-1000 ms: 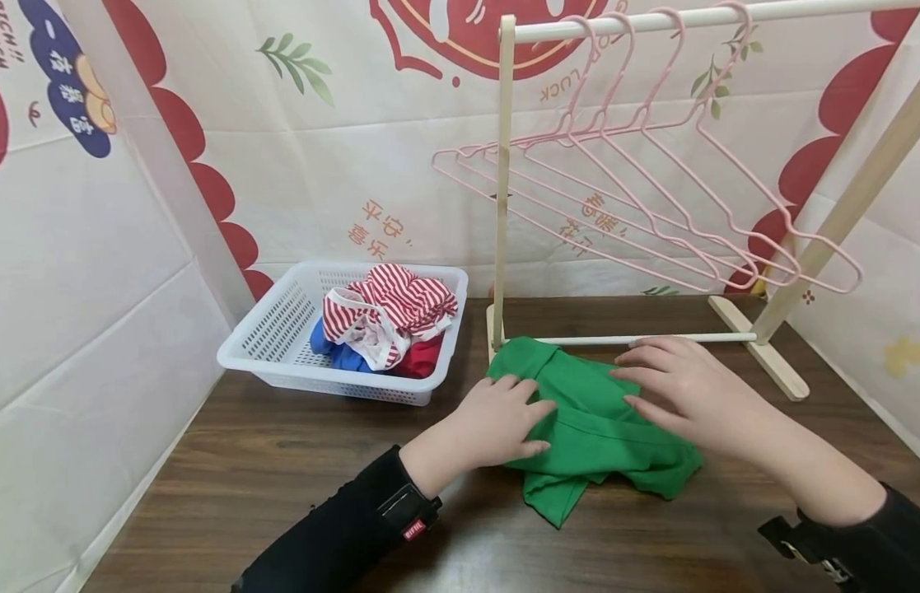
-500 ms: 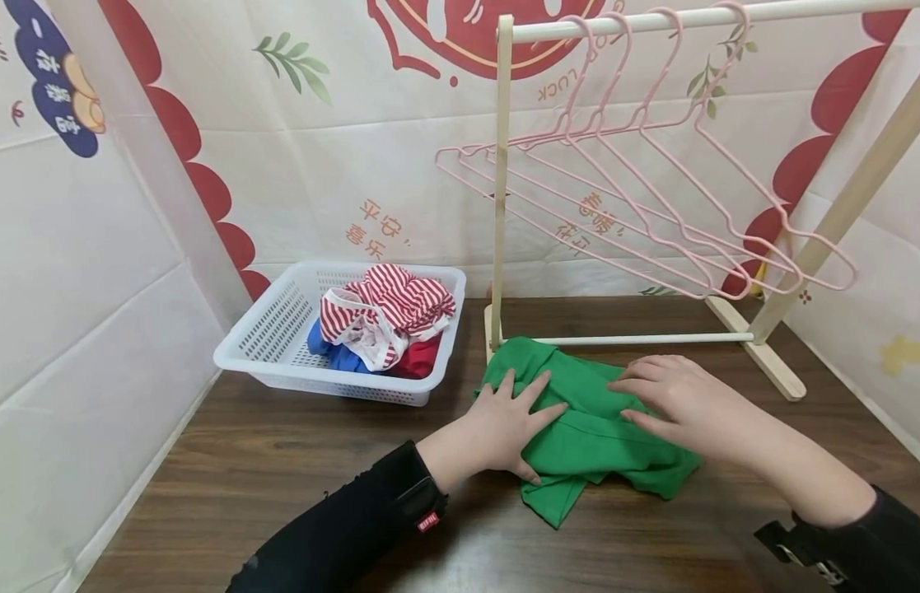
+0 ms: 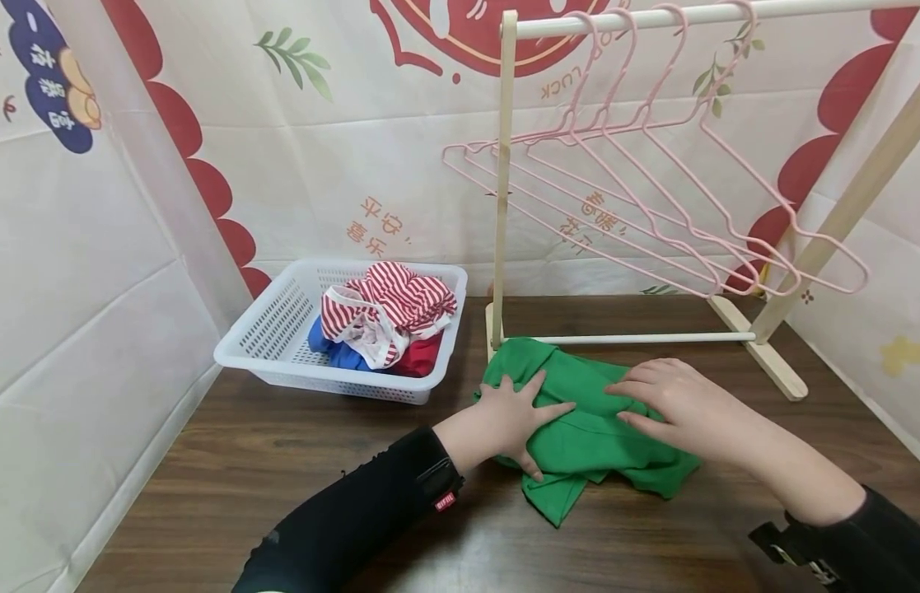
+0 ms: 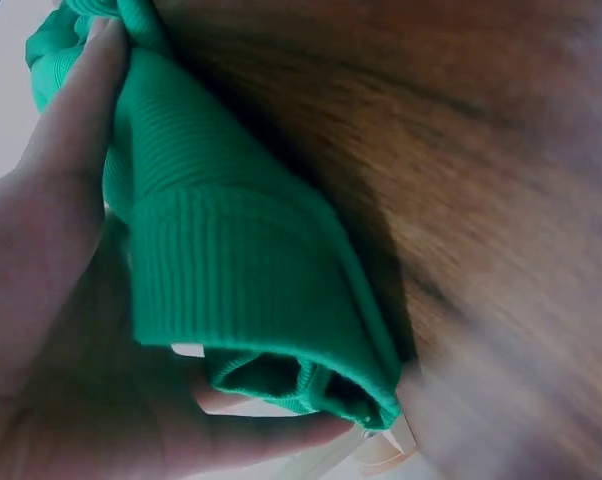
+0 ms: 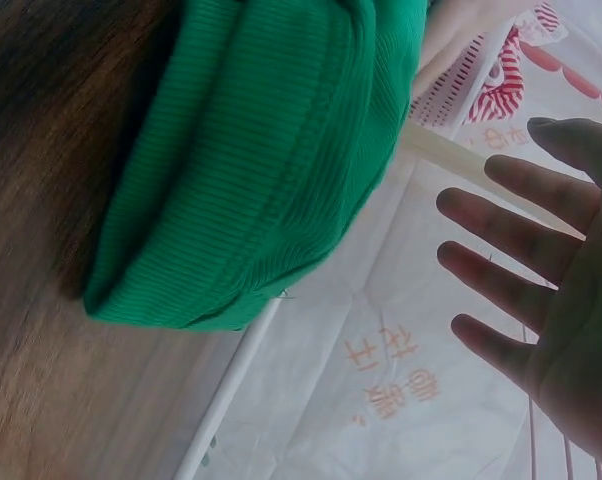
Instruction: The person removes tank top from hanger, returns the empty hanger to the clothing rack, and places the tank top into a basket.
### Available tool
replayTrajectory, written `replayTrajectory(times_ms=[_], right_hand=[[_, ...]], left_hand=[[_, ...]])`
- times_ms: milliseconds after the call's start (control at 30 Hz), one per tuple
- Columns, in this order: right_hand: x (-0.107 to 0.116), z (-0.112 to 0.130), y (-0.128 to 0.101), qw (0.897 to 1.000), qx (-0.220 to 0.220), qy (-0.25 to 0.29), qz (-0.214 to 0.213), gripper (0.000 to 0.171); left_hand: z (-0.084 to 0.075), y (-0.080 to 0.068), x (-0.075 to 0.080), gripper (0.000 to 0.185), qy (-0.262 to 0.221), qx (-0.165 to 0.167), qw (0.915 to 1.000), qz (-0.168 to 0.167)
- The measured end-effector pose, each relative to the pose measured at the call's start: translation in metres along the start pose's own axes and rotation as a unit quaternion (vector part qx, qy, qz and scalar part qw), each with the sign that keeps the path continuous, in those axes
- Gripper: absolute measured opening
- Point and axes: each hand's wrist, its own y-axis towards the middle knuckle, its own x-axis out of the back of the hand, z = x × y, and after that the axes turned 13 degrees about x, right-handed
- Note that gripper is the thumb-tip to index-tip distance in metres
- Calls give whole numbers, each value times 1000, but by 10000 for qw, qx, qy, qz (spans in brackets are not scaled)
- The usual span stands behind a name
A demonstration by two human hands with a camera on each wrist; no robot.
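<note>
A crumpled green garment with ribbed edges lies folded on the table, below the rack. My left hand rests on its left part with the fingers spread wide. In the left wrist view, the thumb lies along the green cloth and a finger reaches past its ribbed opening. My right hand hovers over the garment's right part, fingers slightly bent and holding nothing. A gap shows between that hand and the cloth in the right wrist view.
A white plastic basket stands at the left with a red-striped garment, blue cloth and red cloth inside. Behind the green garment is a wooden rack, with several pink hangers on its top bar.
My left hand has shifted right onto the green garment, and its fingers have spread. The right hand has lowered slightly. The garment stays almost where it was.
</note>
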Motion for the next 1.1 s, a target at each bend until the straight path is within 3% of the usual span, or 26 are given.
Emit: replayTrajectory(times_ms=[133,400,633,867,1000,1100], right_hand=[[-1,0,-2,10000,13,25,-26,33],[-1,1,-4,10000,-10,31,4,33],[1,2,-7,9998,-144,78,122,32],[3,5,-6,9995,-176,190,157,32],[5,6,-5,9992,-238,262,209,31],[6,7,-6,9992,-226,269,188,30]], left_hand=[[-1,-2,3,102,141,-91,9998,71],[-2,-9,7,88,240,-338,9990,-164],[-1,-12,2,59,-34,-890,9954,-353],[2,-16,0,49,-15,-1344,9901,-395],[3,-20,-2,43,-265,-1530,9870,-407],[5,-22,-5,39,-657,-1487,9857,-451]])
